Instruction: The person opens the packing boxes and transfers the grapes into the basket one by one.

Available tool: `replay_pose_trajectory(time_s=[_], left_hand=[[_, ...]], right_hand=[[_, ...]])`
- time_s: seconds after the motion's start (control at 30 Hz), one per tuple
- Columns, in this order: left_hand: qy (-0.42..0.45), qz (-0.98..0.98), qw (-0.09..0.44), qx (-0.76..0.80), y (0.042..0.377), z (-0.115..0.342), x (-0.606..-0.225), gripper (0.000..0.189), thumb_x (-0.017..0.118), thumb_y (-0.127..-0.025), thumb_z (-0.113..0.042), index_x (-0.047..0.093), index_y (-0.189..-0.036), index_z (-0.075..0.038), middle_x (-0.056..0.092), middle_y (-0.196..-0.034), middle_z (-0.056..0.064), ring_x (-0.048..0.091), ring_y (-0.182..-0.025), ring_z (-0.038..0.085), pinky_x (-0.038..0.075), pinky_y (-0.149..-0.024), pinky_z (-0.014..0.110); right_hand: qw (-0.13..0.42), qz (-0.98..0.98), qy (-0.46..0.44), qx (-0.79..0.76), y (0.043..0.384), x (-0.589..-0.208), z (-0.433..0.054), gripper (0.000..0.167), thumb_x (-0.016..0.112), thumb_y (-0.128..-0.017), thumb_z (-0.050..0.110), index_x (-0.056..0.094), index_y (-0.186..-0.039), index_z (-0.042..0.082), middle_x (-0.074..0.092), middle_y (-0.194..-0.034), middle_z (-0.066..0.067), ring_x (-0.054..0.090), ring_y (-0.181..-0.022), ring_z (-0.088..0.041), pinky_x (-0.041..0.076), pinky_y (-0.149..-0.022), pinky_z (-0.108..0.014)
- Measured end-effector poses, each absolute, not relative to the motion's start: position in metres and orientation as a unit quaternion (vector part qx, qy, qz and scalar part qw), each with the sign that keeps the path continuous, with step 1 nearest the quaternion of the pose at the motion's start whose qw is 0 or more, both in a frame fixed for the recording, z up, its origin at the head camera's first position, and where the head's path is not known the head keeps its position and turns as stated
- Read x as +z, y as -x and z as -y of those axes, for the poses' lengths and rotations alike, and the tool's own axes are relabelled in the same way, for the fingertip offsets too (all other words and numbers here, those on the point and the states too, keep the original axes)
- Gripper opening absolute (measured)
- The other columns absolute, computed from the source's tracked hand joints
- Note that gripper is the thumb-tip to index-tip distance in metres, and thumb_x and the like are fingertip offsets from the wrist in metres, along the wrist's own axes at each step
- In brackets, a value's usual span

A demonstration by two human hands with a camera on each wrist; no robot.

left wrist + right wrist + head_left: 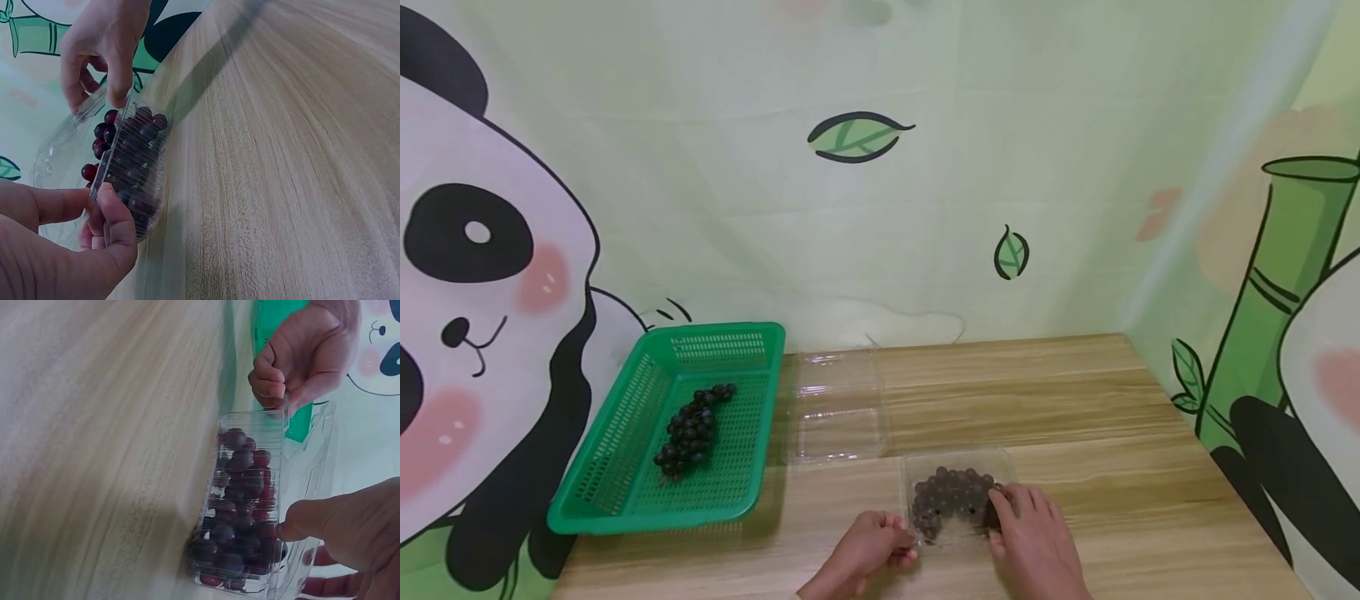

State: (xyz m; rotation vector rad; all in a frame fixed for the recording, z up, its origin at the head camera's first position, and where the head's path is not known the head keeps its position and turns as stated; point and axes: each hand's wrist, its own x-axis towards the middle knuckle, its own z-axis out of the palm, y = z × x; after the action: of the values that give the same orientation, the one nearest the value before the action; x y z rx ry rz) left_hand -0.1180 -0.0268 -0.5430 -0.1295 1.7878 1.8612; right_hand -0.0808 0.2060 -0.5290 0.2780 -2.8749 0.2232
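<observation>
A clear plastic box (pixel 958 531) holds a bunch of dark grapes (pixel 955 486) near the table's front. In the right wrist view, the grapes (pixel 240 494) show through the ribbed wall, and a clear lid (pixel 320 447) stands at a slant behind the rim. My left hand (pixel 874 546) pinches the near left corner of the box between thumb and forefinger. At the right end, my right hand (pixel 1036 533) grips the box, its thumb (pixel 309 519) on the near rim and its fingers round the lid's outer side.
A green plastic basket (pixel 752 500) with another bunch of dark grapes (pixel 691 429) stands on the left of the wooden table (pixel 1060 400). Between it and the box lies a second clear plastic container (pixel 838 417). A cloth printed with pandas (pixel 722 208) hangs behind.
</observation>
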Motion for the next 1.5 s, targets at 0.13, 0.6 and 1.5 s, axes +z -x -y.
replay_pose_trajectory(time_s=[0.13,0.6,1.5], left_hand=[[0.048,-0.664,0.276,0.693,0.118,0.026,-0.543,0.019,0.063,-0.092,0.007,0.055,-0.082,-0.006,0.065,-0.074,0.005,0.063,-0.064,0.009,0.054,-0.061,0.020],[0.052,-0.665,0.284,0.688,0.119,0.025,-0.545,0.019,0.064,-0.092,0.006,0.054,-0.081,-0.007,0.065,-0.075,0.004,0.064,-0.065,0.009,0.055,-0.063,0.020],[0.045,-0.657,0.290,0.694,0.120,0.021,-0.546,0.021,0.062,-0.094,0.006,0.054,-0.080,-0.008,0.064,-0.076,0.004,0.063,-0.065,0.009,0.055,-0.062,0.019]], right_hand=[[0.132,0.984,-0.077,0.092,0.080,-0.529,-0.206,0.051,0.082,-0.080,0.019,0.068,-0.125,0.000,0.063,-0.120,-0.020,0.060,-0.111,-0.040,0.049,-0.098,-0.056],[0.123,0.983,-0.065,0.119,0.079,-0.527,-0.202,0.052,0.077,-0.077,0.005,0.065,-0.126,-0.005,0.059,-0.118,-0.022,0.063,-0.100,-0.038,0.057,-0.085,-0.051],[0.146,0.979,-0.112,0.085,0.081,-0.528,-0.218,0.062,0.069,-0.069,-0.025,0.063,-0.126,0.000,0.059,-0.123,-0.022,0.058,-0.105,-0.040,0.051,-0.093,-0.053]])
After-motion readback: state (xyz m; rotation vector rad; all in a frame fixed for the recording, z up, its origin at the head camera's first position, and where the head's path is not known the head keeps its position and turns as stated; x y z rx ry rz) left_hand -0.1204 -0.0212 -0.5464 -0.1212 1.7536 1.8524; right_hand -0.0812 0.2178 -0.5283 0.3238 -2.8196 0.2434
